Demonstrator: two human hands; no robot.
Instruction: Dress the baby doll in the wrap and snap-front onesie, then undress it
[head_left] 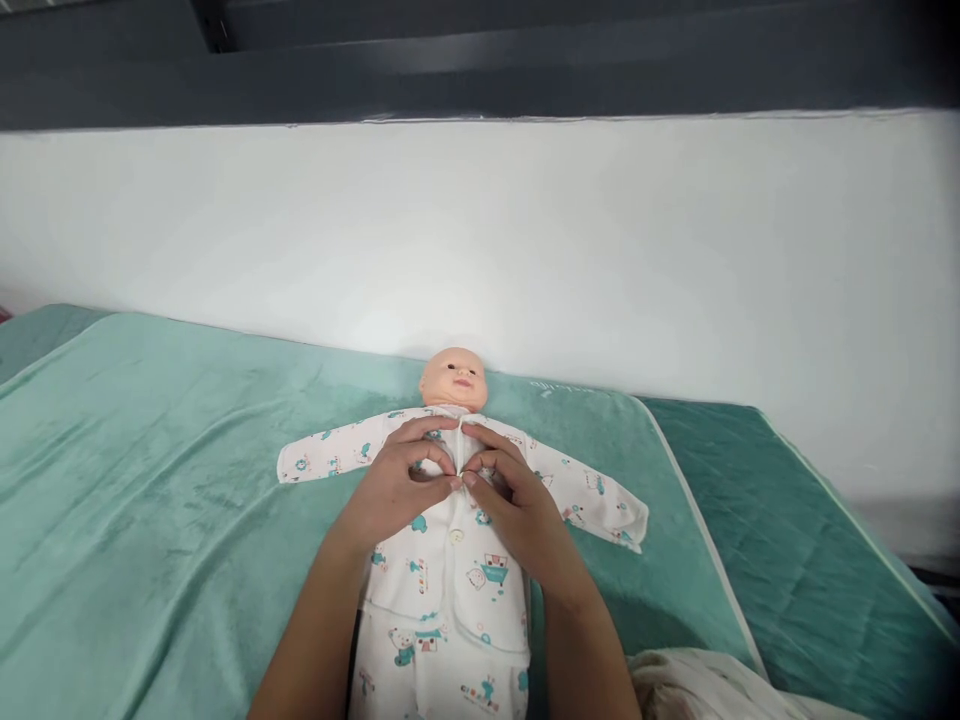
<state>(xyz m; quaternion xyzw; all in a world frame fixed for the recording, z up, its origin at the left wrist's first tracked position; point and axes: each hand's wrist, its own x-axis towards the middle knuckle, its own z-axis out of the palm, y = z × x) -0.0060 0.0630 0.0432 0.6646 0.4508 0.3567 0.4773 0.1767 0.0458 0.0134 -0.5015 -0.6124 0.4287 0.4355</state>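
Note:
A baby doll [454, 380] lies on its back with its head toward the wall and its sleeved arms spread out. It wears a white printed jacket [420, 575] over matching trousers [386, 670]. At the chest, my left hand [405, 470] pinches one front edge of the jacket. My right hand [510, 480] pinches the opposite edge, and the fingertips of both hands nearly meet. Whatever sits between the fingertips is mostly hidden. A pale round button [457, 536] shows lower on the jacket front, below my thumbs.
Under the doll spreads a light green blanket [187, 450] with pale edging, over a darker green cover [742, 480]. A white wall [480, 240] rises behind, beneath a dark beam [480, 75]. Crumpled pale cloth [697, 685] lies at the lower right.

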